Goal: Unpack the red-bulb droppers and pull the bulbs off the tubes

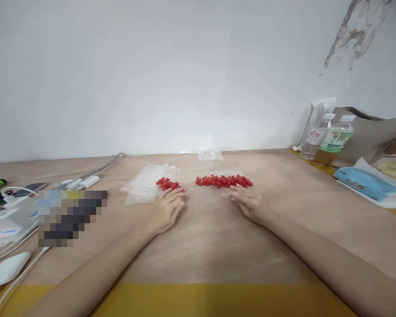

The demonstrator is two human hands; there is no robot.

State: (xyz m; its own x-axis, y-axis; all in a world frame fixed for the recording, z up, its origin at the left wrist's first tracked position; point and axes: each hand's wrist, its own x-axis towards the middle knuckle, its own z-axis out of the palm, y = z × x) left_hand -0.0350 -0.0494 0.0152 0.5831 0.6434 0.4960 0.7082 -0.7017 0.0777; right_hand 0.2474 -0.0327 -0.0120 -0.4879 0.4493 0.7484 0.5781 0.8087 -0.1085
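Note:
My left hand (167,207) rests flat on the table, fingers together, its tips touching a small pile of red rubber bulbs (167,183). My right hand (247,201) lies palm down, fingers apart, just below a row of droppers with red bulbs (223,180). Between the two hands lies a row of clear glass tubes (205,197) with no bulbs on them. Neither hand holds anything.
Clear plastic bags (144,187) lie left of the red bulbs and another (210,155) by the wall. Cables, chargers and a phone (29,189) crowd the left. Two bottles (326,137), a brown bag (376,136) and a blue pack (366,182) stand at the right.

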